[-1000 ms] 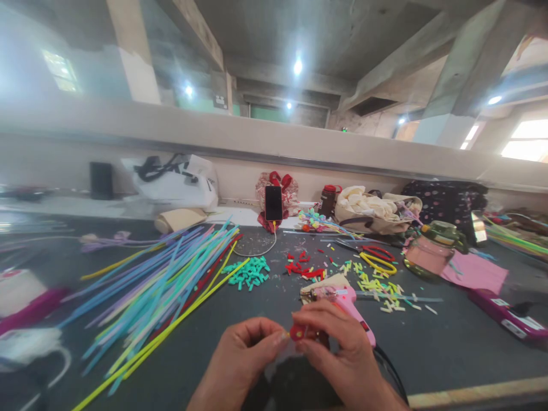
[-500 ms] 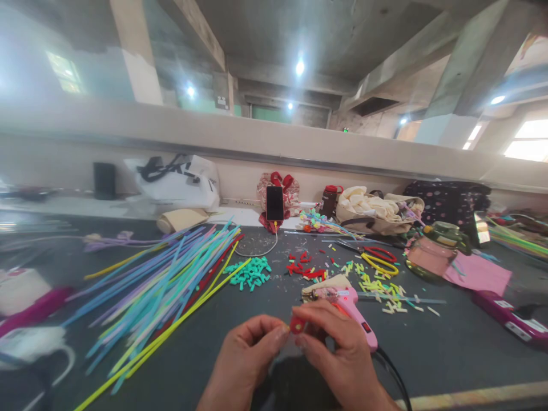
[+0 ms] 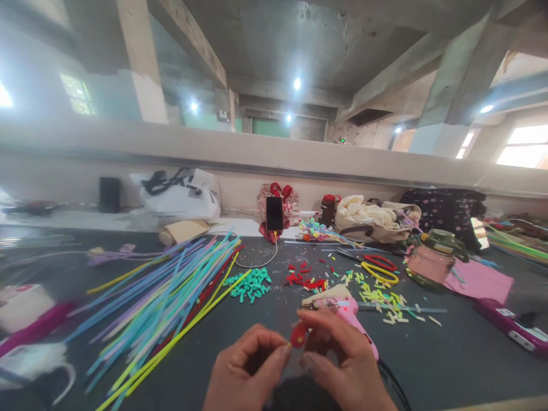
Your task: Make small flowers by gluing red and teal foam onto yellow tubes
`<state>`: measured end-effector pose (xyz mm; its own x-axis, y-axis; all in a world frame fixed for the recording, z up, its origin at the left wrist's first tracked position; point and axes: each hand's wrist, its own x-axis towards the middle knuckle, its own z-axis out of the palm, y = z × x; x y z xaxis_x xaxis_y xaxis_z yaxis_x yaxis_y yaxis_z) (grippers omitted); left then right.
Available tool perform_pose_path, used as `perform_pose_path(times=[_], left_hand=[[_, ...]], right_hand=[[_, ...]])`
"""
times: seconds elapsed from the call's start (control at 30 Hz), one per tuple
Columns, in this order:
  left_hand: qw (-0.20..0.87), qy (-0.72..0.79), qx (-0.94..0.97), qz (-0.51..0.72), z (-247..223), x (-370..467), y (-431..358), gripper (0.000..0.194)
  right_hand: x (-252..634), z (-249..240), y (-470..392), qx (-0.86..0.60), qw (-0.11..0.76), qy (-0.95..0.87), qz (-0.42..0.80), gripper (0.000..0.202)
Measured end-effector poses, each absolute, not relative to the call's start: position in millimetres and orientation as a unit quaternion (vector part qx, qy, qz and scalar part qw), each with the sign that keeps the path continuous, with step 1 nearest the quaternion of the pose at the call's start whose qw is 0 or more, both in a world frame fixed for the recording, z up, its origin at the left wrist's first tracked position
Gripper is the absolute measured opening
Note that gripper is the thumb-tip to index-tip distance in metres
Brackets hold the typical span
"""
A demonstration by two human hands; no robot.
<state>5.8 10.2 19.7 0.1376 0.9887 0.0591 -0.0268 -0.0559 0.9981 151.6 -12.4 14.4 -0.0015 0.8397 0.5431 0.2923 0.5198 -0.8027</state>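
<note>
A small red piece [image 3: 298,335] with a yellowish spot hangs between my two hands near the front of the dark table. My left hand [image 3: 252,365] pinches a tiny yellowish bit at the red piece's left edge. The fingers of my right hand [image 3: 342,357] are curled around its right side, the index finger and thumb slightly apart. Just behind my right hand lies a pink glue gun [image 3: 349,311], partly covered by it. Red bits [image 3: 305,277], turquoise bits [image 3: 252,283] and yellow-green bits [image 3: 379,294] lie in loose piles beyond my hands.
Long coloured stems [image 3: 162,308] spread across the left. Scissors [image 3: 379,268] with red and yellow handles lie right of centre, near a glass jar [image 3: 430,260]. A phone [image 3: 274,213] stands at the back, cabled. A purple power strip [image 3: 511,325] sits far right.
The view has tilted up slightly, so the table things sit lower. The red piece has turned a little, and my right thumb and index finger have parted slightly.
</note>
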Motion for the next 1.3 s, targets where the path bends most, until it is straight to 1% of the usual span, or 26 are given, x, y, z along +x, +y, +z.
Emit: perform_pose_path(times=[0.1, 0.2, 0.33, 0.4, 0.47, 0.63, 0.77, 0.93, 1.07, 1.13, 1.27, 1.3], left_hand=[[0.572, 0.444, 0.510, 0.465, 21.3, 6.1, 8.8, 0.021], [0.639, 0.433, 0.463, 0.437, 19.5, 7.4, 8.9, 0.025], [0.696, 0.420, 0.413, 0.410, 12.1, 10.4, 10.0, 0.030], [0.705, 0.420, 0.405, 0.403, 9.4, 11.5, 9.9, 0.031], [0.704, 0.427, 0.402, 0.402, 9.0, 12.0, 9.4, 0.031], [0.668, 0.442, 0.419, 0.427, 14.9, 12.3, 7.0, 0.029], [0.632, 0.452, 0.451, 0.439, 17.2, 11.8, 4.5, 0.029], [0.570, 0.436, 0.512, 0.472, 12.4, 8.8, 4.7, 0.014], [0.492, 0.405, 0.594, 0.491, 7.3, 4.5, 9.1, 0.006], [0.455, 0.395, 0.626, 0.495, 5.5, 3.0, 10.6, 0.006], [0.401, 0.396, 0.656, 0.503, 4.7, 1.9, 9.3, 0.009], [0.392, 0.397, 0.661, 0.502, 5.0, 1.8, 8.4, 0.009]], right_hand=[[152.8, 18.1, -11.4, -0.412, 0.555, -0.691, 0.212, 0.033], [153.2, 15.9, -11.1, -0.426, 0.541, -0.693, 0.210, 0.024], [150.7, 11.0, -11.9, -0.465, 0.551, -0.636, 0.275, 0.023], [149.0, 10.6, -12.3, -0.469, 0.559, -0.606, 0.318, 0.021], [148.0, 11.7, -12.2, -0.468, 0.562, -0.597, 0.330, 0.021], [149.6, 16.3, -11.4, -0.452, 0.551, -0.646, 0.271, 0.014], [151.9, 16.5, -11.6, -0.436, 0.539, -0.671, 0.261, 0.014], [152.0, 15.7, -12.0, -0.430, 0.530, -0.685, 0.255, 0.016], [151.3, 15.1, -11.5, -0.429, 0.532, -0.686, 0.250, 0.016], [151.9, 12.9, -11.3, -0.429, 0.536, -0.674, 0.273, 0.022], [156.9, 8.6, -11.9, -0.442, 0.556, -0.612, 0.347, 0.042], [158.7, 8.5, -12.4, -0.453, 0.556, -0.601, 0.353, 0.043]])
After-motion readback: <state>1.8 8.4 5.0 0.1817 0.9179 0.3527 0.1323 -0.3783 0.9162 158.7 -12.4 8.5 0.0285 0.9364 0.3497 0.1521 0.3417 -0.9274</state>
